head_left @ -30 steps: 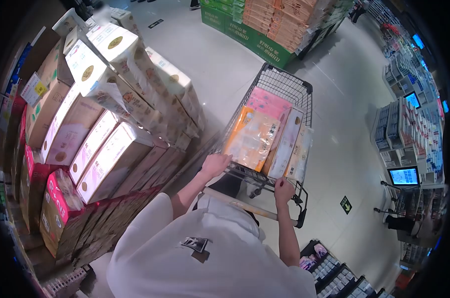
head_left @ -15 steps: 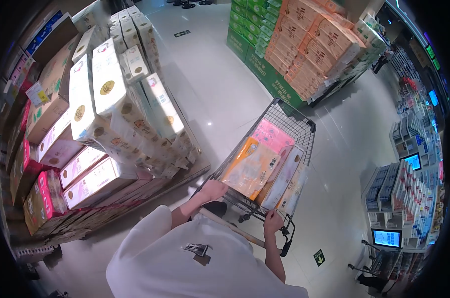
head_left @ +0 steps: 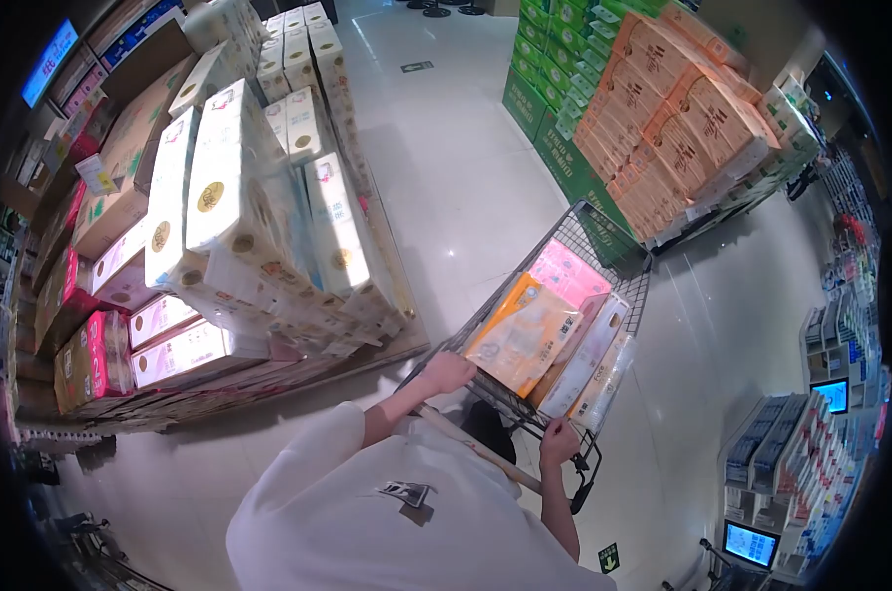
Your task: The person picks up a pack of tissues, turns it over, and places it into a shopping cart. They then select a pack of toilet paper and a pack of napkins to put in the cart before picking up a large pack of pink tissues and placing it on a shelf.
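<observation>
Since the last frame the cart point(head_left: 635, 258) has shifted right in view, and the green cartons point(head_left: 562, 163) and peach packs point(head_left: 677, 123) ahead now sit further right too; both hands are still on the cart. Nearest: white shirt point(head_left: 367, 502) with a dark-and-brown print on the chest. Pale handle bar point(head_left: 477, 448) runs crosswise in front of it, below the forearms. Left hand point(head_left: 448, 372) closed over the basket's near rim, left corner. Right hand point(head_left: 560, 441) closed at the near rim, right side; exact finger wrap not clear. In the wire basket, near end: orange pack point(head_left: 525, 340) lying at left, white long pack point(head_left: 586, 355) to its right, clear-wrapped pack point(head_left: 603, 382) along the right wall. Pink pack point(head_left: 570, 273) lies just beyond the orange one. Floor sign point(head_left: 609, 558) with an arrow, right of the shirt. Left side: piled white packs point(head_left: 219, 187), with pink-and-white cartons point(head_left: 180, 357) beside them. Right side: shelving point(head_left: 786, 443) plus lit screens point(head_left: 749, 544). Farther ahead, green cartons next to stacked peach packs, across the shiny floor point(head_left: 446, 197).
</observation>
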A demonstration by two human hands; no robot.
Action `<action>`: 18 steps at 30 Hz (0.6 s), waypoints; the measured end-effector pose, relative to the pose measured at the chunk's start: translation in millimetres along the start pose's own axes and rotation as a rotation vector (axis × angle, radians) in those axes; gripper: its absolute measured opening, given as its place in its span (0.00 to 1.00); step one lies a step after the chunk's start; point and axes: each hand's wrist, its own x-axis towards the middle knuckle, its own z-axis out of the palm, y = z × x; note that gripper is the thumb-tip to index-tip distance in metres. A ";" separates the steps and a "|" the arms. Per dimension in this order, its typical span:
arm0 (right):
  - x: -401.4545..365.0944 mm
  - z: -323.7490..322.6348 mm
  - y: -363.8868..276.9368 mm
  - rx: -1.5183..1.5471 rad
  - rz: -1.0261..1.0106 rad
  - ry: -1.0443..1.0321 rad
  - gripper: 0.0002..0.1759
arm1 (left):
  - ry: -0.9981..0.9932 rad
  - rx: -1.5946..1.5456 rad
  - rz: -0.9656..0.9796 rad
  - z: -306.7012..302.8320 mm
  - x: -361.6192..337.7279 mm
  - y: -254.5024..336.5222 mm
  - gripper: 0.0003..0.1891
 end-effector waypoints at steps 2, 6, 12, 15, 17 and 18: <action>22.6 2.6 5.1 0.030 -0.009 -0.022 0.15 | 0.022 -0.023 -0.045 -2.5 10.8 3.5 0.19; 70.5 9.1 15.0 -0.029 -0.057 -0.046 0.15 | 0.017 -0.044 -0.139 -13.7 34.6 13.5 0.20; 143.8 20.6 33.3 -0.009 -0.130 -0.108 0.16 | 0.071 -0.148 -0.199 -36.8 66.2 31.9 0.28; 174.4 30.0 39.3 -0.003 -0.177 -0.114 0.16 | 0.106 -0.127 -0.219 -40.0 81.7 36.9 0.31; 199.1 24.2 32.9 0.026 -0.198 -0.143 0.17 | 0.092 -0.124 -0.267 -43.2 93.4 40.4 0.31; 209.7 26.9 32.1 0.014 -0.219 -0.147 0.17 | 0.080 -0.128 -0.295 -44.5 98.2 40.3 0.32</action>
